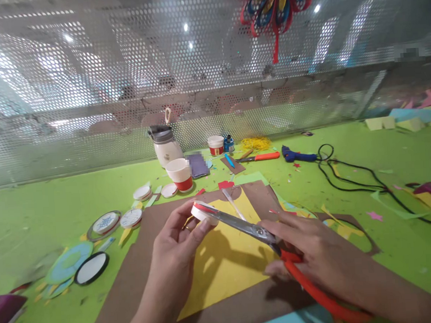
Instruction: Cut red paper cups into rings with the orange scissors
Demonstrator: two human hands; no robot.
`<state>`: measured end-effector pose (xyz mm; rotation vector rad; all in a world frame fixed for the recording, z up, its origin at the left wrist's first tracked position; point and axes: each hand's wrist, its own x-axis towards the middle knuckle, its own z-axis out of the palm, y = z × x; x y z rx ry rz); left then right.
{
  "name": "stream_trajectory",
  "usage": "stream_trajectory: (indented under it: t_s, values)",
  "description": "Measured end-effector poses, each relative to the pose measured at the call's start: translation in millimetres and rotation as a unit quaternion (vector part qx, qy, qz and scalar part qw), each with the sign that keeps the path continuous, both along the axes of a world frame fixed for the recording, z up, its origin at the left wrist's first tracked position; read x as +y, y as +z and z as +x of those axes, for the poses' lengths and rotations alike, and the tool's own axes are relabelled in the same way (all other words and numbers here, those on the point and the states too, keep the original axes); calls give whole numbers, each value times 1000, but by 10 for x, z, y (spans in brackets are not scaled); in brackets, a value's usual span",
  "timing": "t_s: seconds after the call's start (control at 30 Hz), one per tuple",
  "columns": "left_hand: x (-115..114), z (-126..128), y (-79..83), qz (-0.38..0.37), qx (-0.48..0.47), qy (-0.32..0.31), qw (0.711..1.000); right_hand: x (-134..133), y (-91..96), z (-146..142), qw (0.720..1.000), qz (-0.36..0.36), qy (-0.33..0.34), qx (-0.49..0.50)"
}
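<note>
We are pinching a white, red-edged disc (pixel 203 212) in our left hand (pixel 177 246), thumb on the near right side and fingertips curling round the far left side, so the disc is sitting right at the fingertips, above the far edge of the yellow sheet (pixel 225 273). Our right hand (pixel 316 257) is closing round the red handles of the scissors (pixel 241 225), fingers through the loops. The blades are running far and left from that hand, almost shut, and their tips are touching the disc's right edge. Both hands are hovering over the yellow sheet, which is lying on brown card (pixel 135 283) on the green table (pixel 39 211). Beyond the card, a cup (pixel 180 174) is standing in front of a bottle (pixel 165 145), and a glue gun (pixel 297 155) is lying far right.
</note>
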<state>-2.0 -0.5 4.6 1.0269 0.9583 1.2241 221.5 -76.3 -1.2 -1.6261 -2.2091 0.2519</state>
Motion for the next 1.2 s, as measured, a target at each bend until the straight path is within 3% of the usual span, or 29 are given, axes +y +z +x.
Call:
stream_trajectory:
  t_s: [0.27, 0.53, 0.9, 1.2]
  values:
    - [0, 15, 6, -1, -5, 16, 1000, -4, -73, 33, 1000, 15, 8, -4]
    - [-30, 31, 29, 7, 13, 26, 1000, -12, -31, 0, 1000, 25, -6, 6]
    - [-19, 24, -26, 16, 28, 26, 999, -5, -57, 11, 1000, 4, -13, 8]
    - [-48, 41, 45, -5, -20, 14, 1000, -15, -59, -1, 1000, 17, 1, 0]
